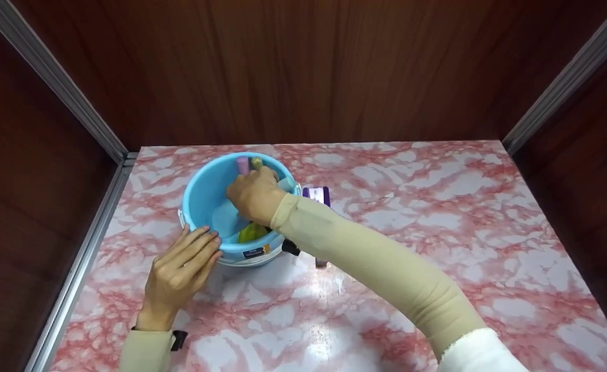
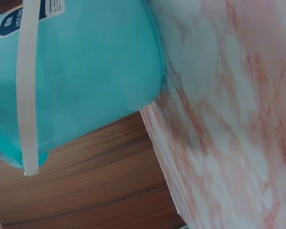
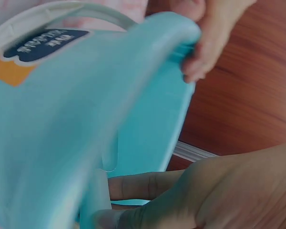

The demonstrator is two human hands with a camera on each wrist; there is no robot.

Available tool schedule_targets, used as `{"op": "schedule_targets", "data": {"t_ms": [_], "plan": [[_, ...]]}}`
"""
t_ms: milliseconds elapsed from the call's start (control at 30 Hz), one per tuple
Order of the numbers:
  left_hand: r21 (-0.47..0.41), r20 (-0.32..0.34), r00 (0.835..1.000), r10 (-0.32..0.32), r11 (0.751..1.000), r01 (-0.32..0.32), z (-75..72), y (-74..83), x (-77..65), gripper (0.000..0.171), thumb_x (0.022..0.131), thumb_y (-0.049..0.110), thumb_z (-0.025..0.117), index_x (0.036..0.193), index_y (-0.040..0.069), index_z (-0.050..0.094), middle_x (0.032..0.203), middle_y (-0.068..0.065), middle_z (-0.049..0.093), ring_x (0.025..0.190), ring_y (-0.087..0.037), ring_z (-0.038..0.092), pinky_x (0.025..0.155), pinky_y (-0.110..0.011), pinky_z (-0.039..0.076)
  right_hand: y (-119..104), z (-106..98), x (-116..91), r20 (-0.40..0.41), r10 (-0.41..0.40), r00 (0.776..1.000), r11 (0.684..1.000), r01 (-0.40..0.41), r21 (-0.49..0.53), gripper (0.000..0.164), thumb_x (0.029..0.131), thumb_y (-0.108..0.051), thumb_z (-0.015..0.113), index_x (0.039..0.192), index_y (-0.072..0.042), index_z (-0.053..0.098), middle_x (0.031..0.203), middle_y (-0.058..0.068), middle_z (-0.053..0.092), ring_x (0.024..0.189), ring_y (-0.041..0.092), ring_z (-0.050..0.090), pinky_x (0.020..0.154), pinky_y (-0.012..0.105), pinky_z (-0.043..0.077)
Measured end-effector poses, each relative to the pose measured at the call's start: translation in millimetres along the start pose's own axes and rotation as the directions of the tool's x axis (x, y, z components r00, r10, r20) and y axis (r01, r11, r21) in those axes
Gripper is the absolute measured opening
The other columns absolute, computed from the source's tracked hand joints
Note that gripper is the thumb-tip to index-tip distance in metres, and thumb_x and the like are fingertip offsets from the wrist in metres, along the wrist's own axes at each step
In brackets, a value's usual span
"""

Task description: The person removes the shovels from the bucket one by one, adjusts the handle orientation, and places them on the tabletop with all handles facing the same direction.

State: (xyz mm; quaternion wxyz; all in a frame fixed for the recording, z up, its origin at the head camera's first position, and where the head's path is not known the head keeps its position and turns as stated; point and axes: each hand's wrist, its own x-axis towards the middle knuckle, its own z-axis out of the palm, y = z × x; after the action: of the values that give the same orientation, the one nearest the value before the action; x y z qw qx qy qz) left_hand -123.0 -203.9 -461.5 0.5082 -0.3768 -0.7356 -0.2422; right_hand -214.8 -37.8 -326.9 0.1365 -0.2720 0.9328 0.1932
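Observation:
A light blue bucket [image 1: 202, 186] with a white handle stands on the table. At its near left rim, my left hand [image 1: 182, 271] holds the edge; the right wrist view shows thumb and fingers on either side of the rim. My right hand [image 1: 256, 194] reaches inside, fingers pointing down. In the right wrist view its thumb and fingers pinch a pale blue cylinder [image 3: 101, 191], partly hidden by the bucket wall. Also in the bucket are a pink cylinder [image 1: 243, 165], a yellowish stick-like thing [image 1: 256, 163] and a yellow-green item [image 1: 252, 232].
Beside the bucket's right side lies a purple-and-white thing [image 1: 316, 195], partly covered by the right forearm. The table [image 1: 438, 206] has a red and white marbled top. Dark wooden panels [image 1: 303, 72] stand behind and at both sides, with metal strips at the corners.

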Motion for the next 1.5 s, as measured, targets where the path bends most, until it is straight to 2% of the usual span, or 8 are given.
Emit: {"op": "schedule_targets", "data": {"t_ms": [233,400,467,567,667,967,1167,1500], "plan": [[0.012,0.02,1.0,0.002,1.0,-0.002,-1.3,-0.5,-2.2,0.023,0.106,0.018,0.071,0.112,0.0,0.083,0.109,-0.016,0.082,0.097,-0.041,0.079,0.099,-0.059,0.062,23,-7,-15,-0.046,-0.034,0.998,0.999,0.034,0.009,0.05,0.104,-0.032,0.07,0.15,-0.014,0.058,0.148,0.008,0.063,0.114,0.023,0.071,0.104,0.044,0.064],[0.01,0.023,1.0,-0.008,1.0,0.008,-1.0,-1.1,-3.8,0.024,0.106,0.02,0.071,0.113,0.001,0.083,0.109,-0.016,0.082,0.098,-0.041,0.079,0.103,-0.055,0.061,46,-10,-25,-0.047,-0.066,0.997,0.982,0.074,0.176,0.06,0.101,-0.03,0.077,0.153,-0.013,0.053,0.137,0.008,0.069,0.116,0.025,0.068,0.108,0.049,0.061],[0.009,0.023,1.0,-0.008,1.0,0.008,-1.0,-1.6,-3.8,0.024,0.106,0.02,0.071,0.113,0.001,0.083,0.109,-0.016,0.082,0.098,-0.042,0.079,0.107,-0.053,0.06,56,-11,-28,-0.047,-0.092,0.995,0.965,0.101,0.241,0.043,0.103,-0.018,0.073,0.144,-0.014,0.062,0.128,0.009,0.07,0.11,0.025,0.066,0.103,0.047,0.063],[0.009,0.026,1.0,-0.004,1.0,0.004,-0.8,-2.5,-3.1,0.023,0.105,0.019,0.071,0.114,0.001,0.083,0.11,-0.016,0.082,0.098,-0.042,0.079,0.108,-0.053,0.059,73,-11,-34,-0.066,-0.127,0.99,0.927,0.142,0.346,0.022,0.102,-0.007,0.071,0.123,-0.011,0.075,0.106,0.008,0.069,0.096,0.023,0.063,0.089,0.038,0.065],[0.009,0.026,1.0,0.006,1.0,-0.006,-0.9,-3.1,-1.9,0.023,0.105,0.018,0.071,0.115,0.001,0.082,0.11,-0.016,0.082,0.098,-0.041,0.079,0.1,-0.058,0.062,88,-8,-39,-0.093,-0.143,0.985,0.881,0.169,0.442,0.017,0.099,0.0,0.07,0.11,-0.01,0.079,0.094,0.006,0.065,0.088,0.022,0.06,0.075,0.033,0.062],[0.006,0.013,1.0,0.019,1.0,-0.019,-2.1,-1.7,-1.3,0.023,0.105,0.018,0.071,0.112,-0.001,0.083,0.11,-0.016,0.082,0.097,-0.041,0.079,0.094,-0.061,0.062,117,8,-42,-0.122,-0.142,0.982,0.781,0.187,0.596,0.035,0.095,-0.001,0.076,0.129,-0.009,0.077,0.125,0.009,0.076,0.11,0.024,0.07,0.101,0.044,0.066],[0.007,-0.004,1.0,0.025,1.0,-0.025,0.2,-2.1,-0.2,0.022,0.105,0.017,0.072,0.112,0.0,0.083,0.108,-0.017,0.082,0.096,-0.042,0.079,0.099,-0.059,0.062,133,18,-44,-0.157,-0.14,0.978,0.716,0.209,0.666,0.039,0.091,0.004,0.075,0.128,-0.006,0.077,0.125,0.011,0.077,0.112,0.026,0.072,0.1,0.046,0.066],[0.024,0.002,1.0,0.012,1.0,-0.012,-2.1,-3.3,-0.6,0.024,0.105,0.019,0.071,0.107,-0.001,0.083,0.108,-0.016,0.082,0.095,-0.04,0.08,0.099,-0.057,0.062,156,47,-53,-0.182,-0.017,0.983,0.588,0.157,0.793,0.036,0.091,-0.005,0.083,0.126,-0.009,0.078,0.121,0.011,0.078,0.107,0.028,0.075,0.091,0.052,0.069]]}}
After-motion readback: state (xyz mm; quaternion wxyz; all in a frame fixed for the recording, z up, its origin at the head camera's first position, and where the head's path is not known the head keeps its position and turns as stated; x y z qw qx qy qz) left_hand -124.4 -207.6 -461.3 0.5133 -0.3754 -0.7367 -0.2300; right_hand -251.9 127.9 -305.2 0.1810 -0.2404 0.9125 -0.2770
